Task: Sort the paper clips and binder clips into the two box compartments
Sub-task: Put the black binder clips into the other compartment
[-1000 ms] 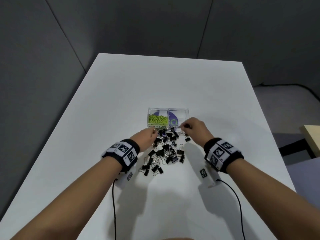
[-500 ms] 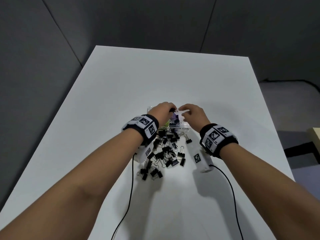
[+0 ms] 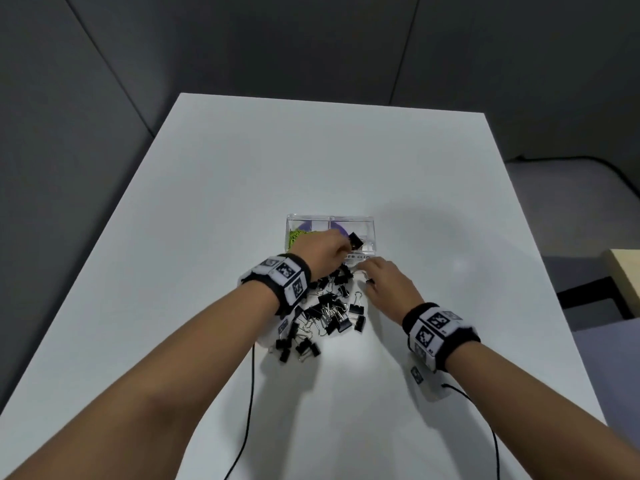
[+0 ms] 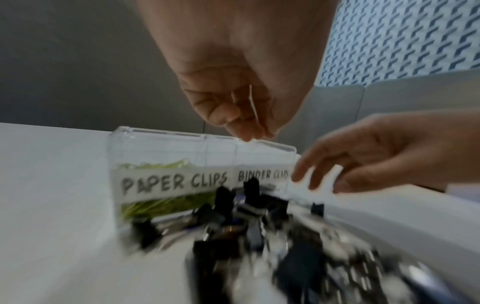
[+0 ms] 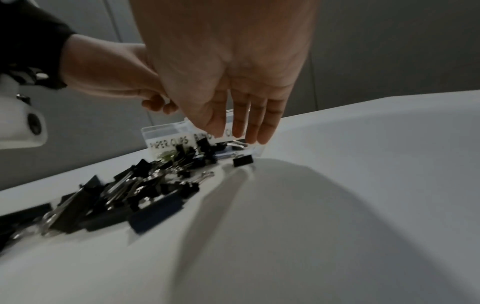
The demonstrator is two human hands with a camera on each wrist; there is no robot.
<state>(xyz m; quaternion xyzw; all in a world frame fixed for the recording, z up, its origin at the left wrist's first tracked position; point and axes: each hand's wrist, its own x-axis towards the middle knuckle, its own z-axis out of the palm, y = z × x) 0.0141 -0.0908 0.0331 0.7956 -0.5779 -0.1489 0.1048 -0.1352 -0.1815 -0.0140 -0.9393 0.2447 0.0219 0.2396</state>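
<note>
A clear two-compartment box [image 3: 367,221] [image 4: 161,148] [image 5: 166,131] stands mid-table. Its left side, labelled PAPER CLIPS, holds green paper clips [image 3: 294,239] [image 4: 161,205]. My left hand [image 3: 344,245] [image 4: 249,127] hovers over the right side, labelled BINDER CLIPS, and pinches a black binder clip [image 3: 356,241] by its wire handle. A pile of black binder clips [image 3: 329,313] [image 4: 259,236] [image 5: 130,195] lies in front of the box. My right hand [image 3: 363,275] [image 5: 244,135] is above the pile's right edge with straight fingers, holding nothing, over a lone binder clip [image 5: 242,160].
The white table [image 3: 433,168] is ringed by dark grey wall panels. Black cables [image 3: 249,410] run from both wrist cameras toward the near edge. A beige piece of furniture [image 3: 627,282] stands off the table's right side.
Both hands rose from the pile to the box. The right hand has since come back down to the pile's right edge, while the left stays over the box with a binder clip.
</note>
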